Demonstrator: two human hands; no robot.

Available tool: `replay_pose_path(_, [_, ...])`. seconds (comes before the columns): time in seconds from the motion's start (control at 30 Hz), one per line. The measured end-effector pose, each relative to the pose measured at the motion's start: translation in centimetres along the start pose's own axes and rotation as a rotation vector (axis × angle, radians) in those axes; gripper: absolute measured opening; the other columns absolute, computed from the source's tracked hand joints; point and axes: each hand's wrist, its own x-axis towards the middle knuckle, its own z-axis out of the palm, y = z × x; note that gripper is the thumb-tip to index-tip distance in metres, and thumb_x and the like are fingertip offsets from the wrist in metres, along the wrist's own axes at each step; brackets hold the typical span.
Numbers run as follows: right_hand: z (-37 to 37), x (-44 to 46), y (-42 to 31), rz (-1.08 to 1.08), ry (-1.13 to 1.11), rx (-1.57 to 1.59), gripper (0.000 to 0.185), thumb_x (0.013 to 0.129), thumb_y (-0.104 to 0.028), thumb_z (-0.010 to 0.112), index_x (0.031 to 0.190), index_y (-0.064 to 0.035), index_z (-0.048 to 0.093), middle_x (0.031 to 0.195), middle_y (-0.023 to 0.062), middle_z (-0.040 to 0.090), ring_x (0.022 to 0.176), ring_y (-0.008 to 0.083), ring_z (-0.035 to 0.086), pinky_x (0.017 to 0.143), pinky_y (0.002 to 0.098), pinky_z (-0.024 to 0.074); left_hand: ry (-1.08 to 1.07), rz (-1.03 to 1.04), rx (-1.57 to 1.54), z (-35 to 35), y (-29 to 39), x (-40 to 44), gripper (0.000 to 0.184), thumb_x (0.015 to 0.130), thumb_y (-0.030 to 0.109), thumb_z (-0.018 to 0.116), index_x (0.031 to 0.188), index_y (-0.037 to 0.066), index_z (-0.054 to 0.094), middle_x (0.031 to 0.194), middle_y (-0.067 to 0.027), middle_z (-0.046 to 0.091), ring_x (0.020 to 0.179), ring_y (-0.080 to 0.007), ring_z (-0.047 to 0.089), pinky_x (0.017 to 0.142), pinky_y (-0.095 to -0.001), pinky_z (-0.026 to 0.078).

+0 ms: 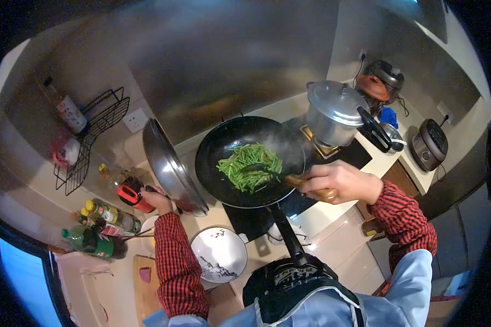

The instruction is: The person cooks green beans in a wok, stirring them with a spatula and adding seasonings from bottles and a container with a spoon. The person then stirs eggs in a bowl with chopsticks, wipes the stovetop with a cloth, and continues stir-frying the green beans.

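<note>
My right hand is closed around the wooden handle of a spatula. The spatula's dark end reaches into cut green beans in the middle of a black wok, and a little steam rises there. At the left, my left hand has its fingers closed at the black handle of a red-and-black container, whose exact kind I cannot make out. Beside that hand a large metal lid leans upright. A white bowl with a dark painted pattern sits on the counter in front of the wok.
A pressure cooker stands on the burner right of the wok. The wok's long handle points towards my body. Several bottles line the left side, near a cutting board. A wire rack hangs on the wall.
</note>
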Motion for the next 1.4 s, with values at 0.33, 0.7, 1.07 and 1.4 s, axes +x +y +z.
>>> replay_pose_path(0.33, [-0.9,-5.9,2.0,0.150,0.236,0.366,0.018,0.068,-0.006,0.064,0.085,-0.0041,0.059,0.082,0.0093,0.059,0.074,0.0201,0.058,0.068,0.0294,0.0465,-0.476,-0.095,0.091,3.5,5.8,2.1,0.021,0.083,0.024,0.044,0.085,0.005,0.053,0.070,-0.0003,0.050,0.057,-0.0120,0.049,0.046,-0.0238,0.039])
replay_pose_path(0.7, [2.4,-18.4,8.8,0.858,1.174,1.116,0.023,0.079,-0.015,0.053,0.098,-0.0013,0.048,0.084,0.0164,0.058,0.057,0.0201,0.061,0.050,0.0245,0.0532,-0.734,-0.137,0.805,15.9,4.6,-14.4,0.021,0.073,0.017,0.064,0.077,0.003,0.048,0.049,-0.0009,0.044,0.036,-0.0097,0.037,0.033,-0.0244,0.029])
replay_pose_path(1.07, [6.0,-32.8,6.0,1.141,1.168,1.254,0.023,0.076,-0.014,0.054,0.094,-0.0019,0.048,0.075,0.0136,0.056,0.050,0.0208,0.059,0.044,0.0266,0.0516,-0.723,-0.028,0.943,16.2,-3.4,-18.3,0.022,0.077,0.019,0.052,0.070,-0.002,0.049,0.048,-0.0079,0.048,0.035,-0.0163,0.044,0.035,-0.0297,0.035])
replay_pose_path(1.4, [18.6,-23.0,5.3,0.958,0.651,2.076,0.042,0.087,-0.033,0.043,0.110,0.0010,0.040,0.105,0.0243,0.050,0.088,0.0326,0.057,0.074,0.0352,0.0504,-0.757,-0.037,1.059,16.6,-4.1,-19.1,0.028,0.078,0.017,0.053,0.095,-0.006,0.052,0.065,-0.0128,0.055,0.051,-0.0194,0.055,0.044,-0.0306,0.043])
